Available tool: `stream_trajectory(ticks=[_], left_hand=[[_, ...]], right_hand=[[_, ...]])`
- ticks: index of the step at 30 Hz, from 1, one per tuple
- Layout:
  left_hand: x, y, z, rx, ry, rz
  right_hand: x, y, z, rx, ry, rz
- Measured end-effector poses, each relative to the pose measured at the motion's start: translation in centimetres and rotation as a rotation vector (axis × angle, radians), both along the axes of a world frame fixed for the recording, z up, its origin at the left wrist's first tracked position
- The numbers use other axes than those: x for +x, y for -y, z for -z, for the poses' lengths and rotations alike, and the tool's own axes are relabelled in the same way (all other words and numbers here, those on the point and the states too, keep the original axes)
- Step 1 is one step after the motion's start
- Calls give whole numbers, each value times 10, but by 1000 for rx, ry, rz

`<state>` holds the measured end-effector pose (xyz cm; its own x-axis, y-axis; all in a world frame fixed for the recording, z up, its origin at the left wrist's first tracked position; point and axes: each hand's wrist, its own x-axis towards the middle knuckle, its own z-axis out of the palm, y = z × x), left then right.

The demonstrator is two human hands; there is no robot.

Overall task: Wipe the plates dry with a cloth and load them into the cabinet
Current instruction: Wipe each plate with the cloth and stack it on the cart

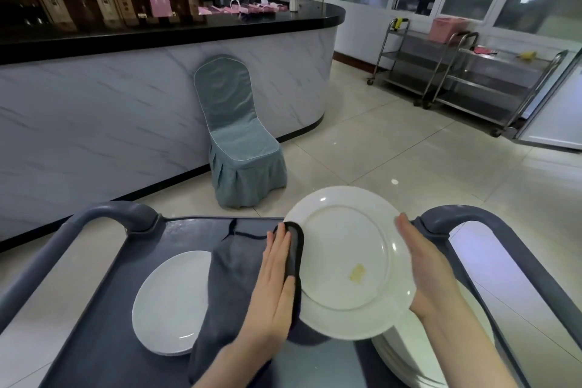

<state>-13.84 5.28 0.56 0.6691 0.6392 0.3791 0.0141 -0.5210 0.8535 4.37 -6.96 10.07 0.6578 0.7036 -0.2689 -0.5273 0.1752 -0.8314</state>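
Head view, the only one. The round white ceramic plate [346, 249] is up off the trolley, held between my two palms, face tilted toward me, over the right half of the dark grey plastic trolley tray [104, 309]. My left hand [277, 280] is at the plate's left rim, fingers straight and together, pressing a fold of the dark grey microfibre cloth [226, 277] against the edge; the rest of the cloth hangs down to the tray. My right hand [425, 271] is at the right rim, fingers straight and together, palm flat on the edge; the thumb is hidden behind the plate. Neither hand curls round anything: the plate is pinched by pressure from both sides. A small yellowish smear [356, 272] sits on the plate's face, lower right of centre, nearer the right hand, across the face from the cloth. Judgement: wiping is under way, and the cloth must travel rightward over the face to reach the smear. Beneath the held plate, a tall stack of white plates [396, 359]. A lower pile of white plates [167, 302] lies left on the tray, partly under the cloth. I cannot pick out the cabinet with certainty.
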Motion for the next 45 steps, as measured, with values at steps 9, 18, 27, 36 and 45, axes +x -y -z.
stream_trajectory(ticks=[9,18,27,36,45], left_hand=[[11,2,7,274,-91,-75],[15,41,4,377,-141,-71],[44,32,-60,495,-226,223],[45,55,-51,377,-178,213],[69,23,-79,174,-143,178]], right_hand=[[-33,-22,21,39,-190,240],[-34,-29,-5,52,-168,287],[-73,-20,4,-54,72,303],[-62,-16,-1,-191,192,368],[-87,-12,10,-198,314,243]])
